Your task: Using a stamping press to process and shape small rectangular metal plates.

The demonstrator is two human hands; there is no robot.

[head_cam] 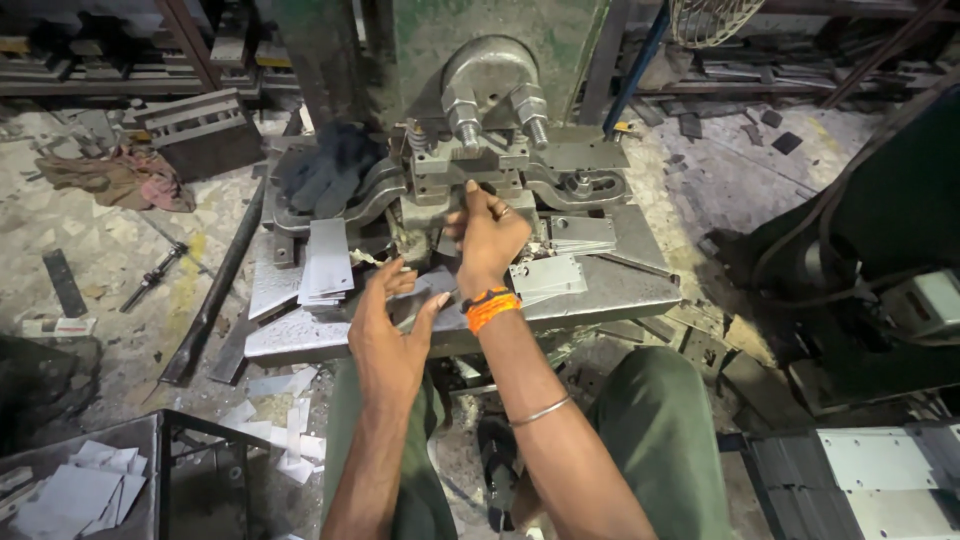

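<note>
Plate: small metal blank at the press die (470, 205), pinched by the right hand (487, 240); mostly hidden by the fingers.
Right hand: fingertips closed on the blank's edge, wrist raised.
Left hand (390, 330): fingers spread, open, resting on the press table (620, 285).
Doing it well: seat the blank square against the stops; keep fingers out from under the ram (490, 85).
Stacks: cut plates left (328, 262) and right (545, 275).
Labels, signs: none visible.

The press table (620, 290) stands before the seated person's knees, the press die (480, 160) at its back. On the table, one stack of metal plates (328, 262) lies left, punched plates (545, 275) right. A bin of plates (70, 490) sits on the floor, lower left.
</note>
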